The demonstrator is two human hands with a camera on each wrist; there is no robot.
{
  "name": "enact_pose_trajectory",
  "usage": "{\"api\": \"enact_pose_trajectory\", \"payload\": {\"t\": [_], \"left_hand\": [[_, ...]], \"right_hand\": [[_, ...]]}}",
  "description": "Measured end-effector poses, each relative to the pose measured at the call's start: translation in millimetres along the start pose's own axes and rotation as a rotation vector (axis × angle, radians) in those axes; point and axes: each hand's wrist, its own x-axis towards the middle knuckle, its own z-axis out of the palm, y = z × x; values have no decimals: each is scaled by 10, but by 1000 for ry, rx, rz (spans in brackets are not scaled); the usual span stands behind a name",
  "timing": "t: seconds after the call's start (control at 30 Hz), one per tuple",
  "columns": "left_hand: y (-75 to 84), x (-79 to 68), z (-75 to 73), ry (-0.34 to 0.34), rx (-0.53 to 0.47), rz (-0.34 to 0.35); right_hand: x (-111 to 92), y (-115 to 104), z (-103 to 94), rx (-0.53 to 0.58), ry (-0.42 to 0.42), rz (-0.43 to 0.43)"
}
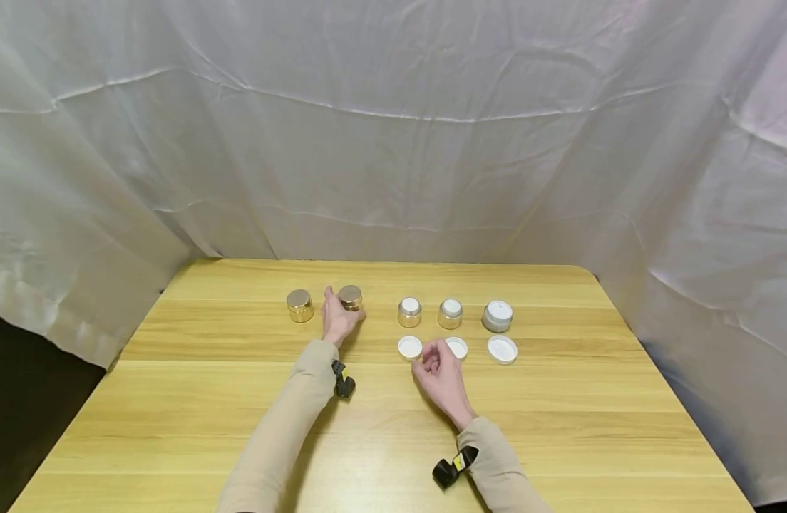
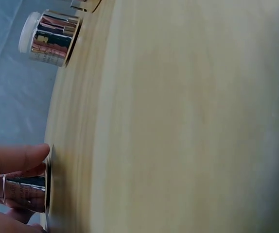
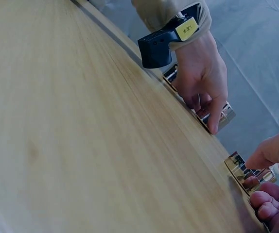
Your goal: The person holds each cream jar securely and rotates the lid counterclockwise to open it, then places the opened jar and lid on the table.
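My left hand [image 1: 342,313] grips a gold cosmetic jar [image 1: 351,293] with its lid on, thumb and fingers around its sides, on the table at left of centre. A matching lidded gold jar [image 1: 300,306] stands just left of that hand. My right hand [image 1: 443,377] hovers low at the near side of the row of lids, fingers loosely curled and nothing visible between them. It partly covers the middle lid [image 1: 458,347]. Another upturned white lid [image 1: 409,347] lies just left of its fingertips. Behind the lids stand two gold jars with white tops, the left one [image 1: 409,313] and the middle one [image 1: 450,315].
At the right of the row stands a wider silvery jar [image 1: 497,318] with a white top, and its upturned lid [image 1: 502,350] lies in front of it. The wooden table [image 1: 592,420] meets a pale curtain [image 1: 393,171] along its far edge.
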Motion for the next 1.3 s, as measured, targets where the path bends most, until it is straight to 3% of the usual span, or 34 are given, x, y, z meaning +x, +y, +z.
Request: {"api": "enact_pose_trajectory", "payload": {"t": [0.33,0.77,1.1,1.3], "left_hand": [[-27,-17,-48,17,1,28],[4,-144,-111,-3,16,89],[64,-268,-175,1,-47,112],[86,-361,-220,13,-196,93]], "right_hand": [[4,3,12,3,6,-11],[-1,-16,9,8,2,-4],[-3,-7,10,12,9,-9],[-5,-10,1,7,7,-1]]}}
